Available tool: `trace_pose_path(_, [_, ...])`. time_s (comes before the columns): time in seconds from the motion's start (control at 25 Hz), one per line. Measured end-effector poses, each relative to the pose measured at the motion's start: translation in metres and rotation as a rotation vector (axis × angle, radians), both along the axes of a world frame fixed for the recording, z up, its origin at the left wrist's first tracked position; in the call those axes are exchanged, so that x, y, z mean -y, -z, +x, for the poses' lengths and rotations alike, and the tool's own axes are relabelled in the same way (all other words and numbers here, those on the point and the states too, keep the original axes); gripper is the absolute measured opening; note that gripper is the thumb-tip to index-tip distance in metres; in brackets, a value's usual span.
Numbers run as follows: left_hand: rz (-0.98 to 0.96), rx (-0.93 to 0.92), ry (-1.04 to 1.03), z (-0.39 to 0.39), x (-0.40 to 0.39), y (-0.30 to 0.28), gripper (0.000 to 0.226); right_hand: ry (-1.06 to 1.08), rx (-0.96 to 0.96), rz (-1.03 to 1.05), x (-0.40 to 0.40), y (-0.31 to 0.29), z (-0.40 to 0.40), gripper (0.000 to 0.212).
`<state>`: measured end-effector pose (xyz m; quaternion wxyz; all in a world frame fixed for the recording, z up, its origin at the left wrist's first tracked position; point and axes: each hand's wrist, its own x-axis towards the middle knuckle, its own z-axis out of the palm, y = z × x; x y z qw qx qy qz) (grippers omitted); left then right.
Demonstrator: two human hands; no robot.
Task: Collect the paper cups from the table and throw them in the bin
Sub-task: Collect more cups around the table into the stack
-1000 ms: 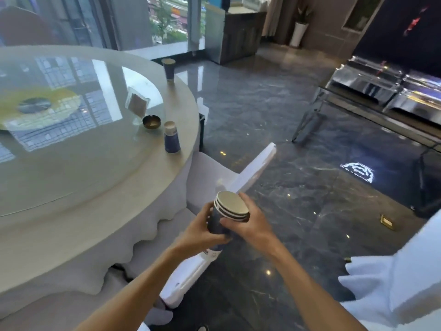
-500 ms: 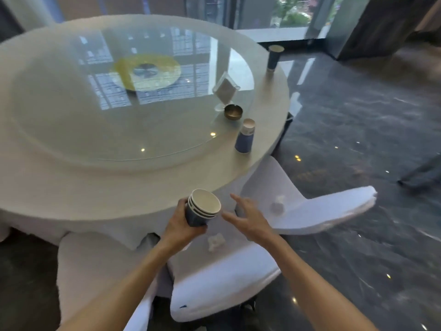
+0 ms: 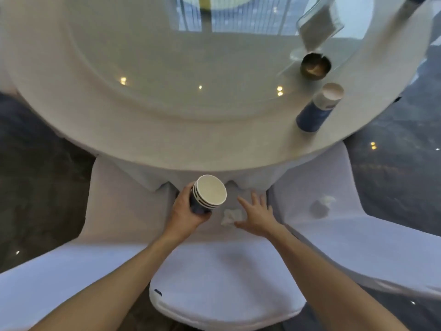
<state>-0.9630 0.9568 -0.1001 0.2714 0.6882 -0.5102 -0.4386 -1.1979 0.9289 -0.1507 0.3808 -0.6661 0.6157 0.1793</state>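
- Paper cups: we hold a nested stack of cups (image 3: 208, 195) upright in our left hand (image 3: 185, 212), below the near edge of the table (image 3: 148, 139) and over a white-covered chair (image 3: 214, 271).
- Left hand is wrapped round the blue wall of the stack, thumb low on the near side; several rims show one inside another at the top.
- Handling call: the stack looks light, thin-walled and easy to crush. We should grip mid-wall with moderate squeeze, never by the rims.
- Just right of the stack, a crumpled tissue (image 3: 231, 217) lies on the chair seat.
- Our right hand (image 3: 256, 215) is spread wide and empty, fingers (image 3: 245, 201) splayed, right over the tissue. We cannot tell whether it touches it.
- Further right, a second tissue wad (image 3: 321, 206) sits on the next chair (image 3: 358, 235).
- Up right on the table rim, the loose cup (image 3: 318, 107) stands inverted, base up, close to the edge, well apart from both hands.
- Best hold there, we think: pinch the wall near the narrow base, lift, flip, nest into the stack.
- Just beyond the loose cup: a small dark bowl (image 3: 315, 66) and a clear sign holder (image 3: 318, 22). Both need avoiding on the reach.
- No bin in view.
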Motion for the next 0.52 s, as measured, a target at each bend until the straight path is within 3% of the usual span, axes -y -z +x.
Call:
trace_pose_path(0.28, [0.090,0.074,0.056,0.017,0.017,0.101,0.091,-0.072,-0.054,0.060,0.029,0.135,0.035,0.092])
trace_pose_path(0.52, [0.149,0.096,0.089,0.023,0.021,0.157,0.094,-0.056,-0.083,0.108,0.009,0.218,0.059,0.083])
